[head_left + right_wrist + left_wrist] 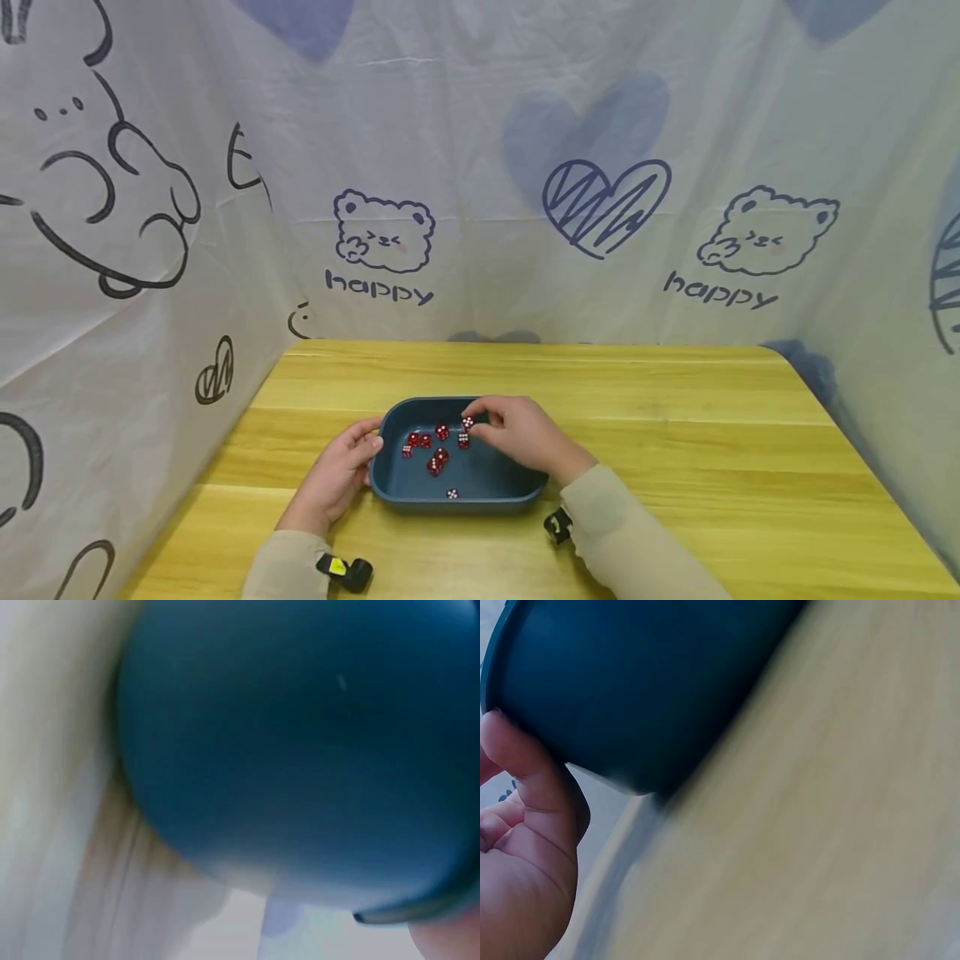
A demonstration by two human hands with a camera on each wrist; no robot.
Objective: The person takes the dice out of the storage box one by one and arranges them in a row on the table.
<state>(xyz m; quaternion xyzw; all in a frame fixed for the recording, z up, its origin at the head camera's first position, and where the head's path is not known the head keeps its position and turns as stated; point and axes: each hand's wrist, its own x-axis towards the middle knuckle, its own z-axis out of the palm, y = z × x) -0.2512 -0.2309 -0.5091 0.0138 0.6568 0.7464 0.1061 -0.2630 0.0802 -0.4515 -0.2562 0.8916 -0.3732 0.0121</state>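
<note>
A dark blue rectangular tray [491, 482] with rounded corners lies on the table. Several red dice with white dots are inside it, among them a cluster at the left, one die [452, 494] near the front wall and a die [463, 441] under the right fingertips. My left hand [337, 471] grips the tray's left end, thumb at the rim; the left wrist view shows that thumb [525, 757] against the outer wall. Over the tray, my right hand [525, 435] pinches a red die [468, 422] between thumb and forefinger. The right wrist view mostly shows the tray's outer wall [285, 765].
A yellow wood-grain table [675, 450] extends around the tray. White cloth with drawn bears and hearts [480, 275] hangs behind it and at both sides. Small black wrist cameras [356, 575] sit on both beige sleeves.
</note>
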